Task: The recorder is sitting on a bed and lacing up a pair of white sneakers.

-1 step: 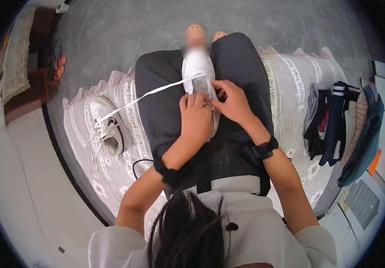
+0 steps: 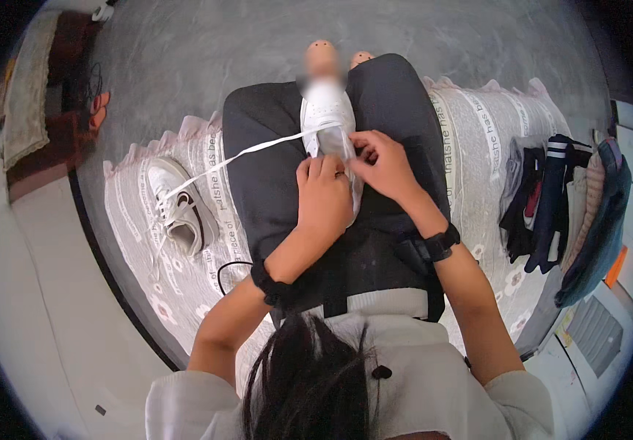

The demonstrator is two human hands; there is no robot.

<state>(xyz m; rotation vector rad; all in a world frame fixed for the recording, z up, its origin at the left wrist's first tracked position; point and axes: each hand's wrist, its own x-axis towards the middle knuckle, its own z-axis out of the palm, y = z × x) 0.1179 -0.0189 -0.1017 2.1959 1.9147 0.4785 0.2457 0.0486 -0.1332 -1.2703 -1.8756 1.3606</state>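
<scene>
Although the view bends toward its rim, the layout reads plainly from left to right. On the person's left, a spare shoe [image 2: 165, 178] lies on a patterned cover [image 2: 200, 147], apparently set within easy reach but out of the way. A loose lace [image 2: 250, 149] spans from it to the lap shoe [image 2: 326, 106]; whether its far end merely rests on the spare shoe cannot be told. The lap shoe sits between the thighs, toe pointing away from the body, a position that probably steadies it and turns its opening toward the wearer. The left hand [image 2: 325, 183] is narrowed, fingers bent over the near part of the lap shoe, seemingly to brace it. The right hand [image 2: 382, 163] is half curled at the opening's right edge, thumb and forefinger close together; whether anything is pinched there cannot be told. Farther right, folded clothes [image 2: 544, 198] stand in a close row, perhaps to save room.

As to materials, the spare shoe is white with a dark curved mark, the lace flat and ribbon-like, and the lap shoe smooth and rounded at the toe. The trousers [image 2: 261, 132] beneath are matt black; the cover is pale, quilted-looking and frilled in pink; the clothes appear soft, some ribbed.
</scene>
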